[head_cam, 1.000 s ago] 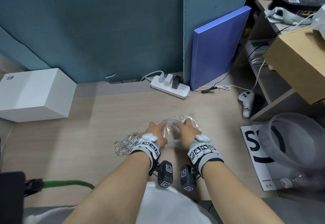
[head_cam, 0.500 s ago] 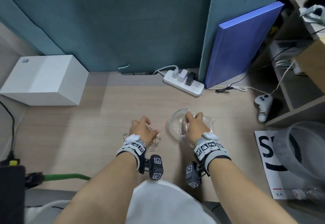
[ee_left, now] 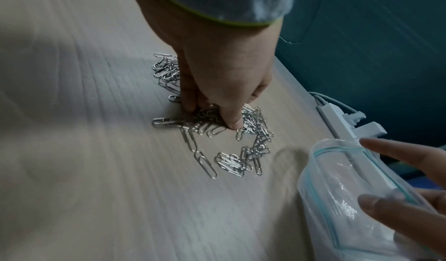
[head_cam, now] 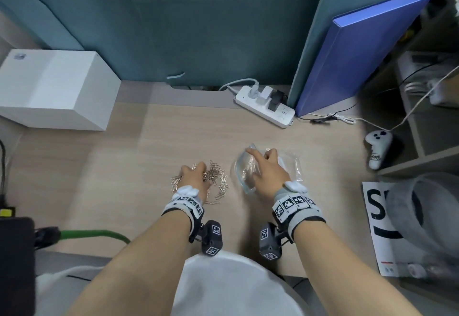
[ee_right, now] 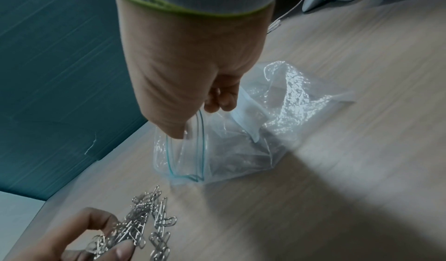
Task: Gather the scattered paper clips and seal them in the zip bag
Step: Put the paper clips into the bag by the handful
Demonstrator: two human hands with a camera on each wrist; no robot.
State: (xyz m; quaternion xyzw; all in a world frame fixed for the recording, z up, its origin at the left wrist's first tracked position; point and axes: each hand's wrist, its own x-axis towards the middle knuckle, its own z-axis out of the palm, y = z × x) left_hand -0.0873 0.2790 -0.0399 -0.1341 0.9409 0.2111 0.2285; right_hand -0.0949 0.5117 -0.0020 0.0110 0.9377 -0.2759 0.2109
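Left hand point(head_cam: 196, 179) has left the zip bag point(head_cam: 250, 169) for the paper clips point(head_cam: 218, 179) on the worktop point(head_cam: 124, 179).

Left wrist: grip pinching clips; scoop many.

Right wrist: right hand point(ee_right: 190, 70) pinches bag mouth; hold it wide.

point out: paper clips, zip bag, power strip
paper clips point(ee_left: 251, 141), left wrist view, middle of the pile
zip bag point(ee_right: 241, 147), right wrist view, clear side wall
power strip point(head_cam: 264, 107), head view, top face
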